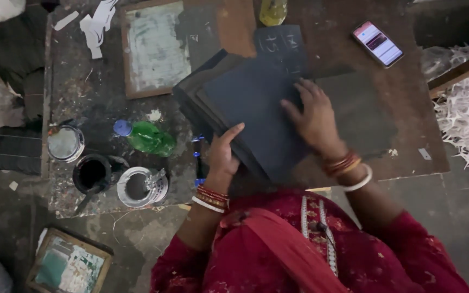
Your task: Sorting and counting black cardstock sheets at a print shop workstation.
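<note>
Currently: my left hand (225, 154) grips the dark sheet stack (251, 103) edge, my right hand (315, 116) lies flat on top, fingers spread; stack uneven, squaring unfinished

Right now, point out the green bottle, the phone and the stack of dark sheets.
green bottle (149, 138), head view, on the middle of its green body.
phone (378, 43), head view, on the centre of its lit screen.
stack of dark sheets (256, 103), head view, on the bare top sheet.
</note>
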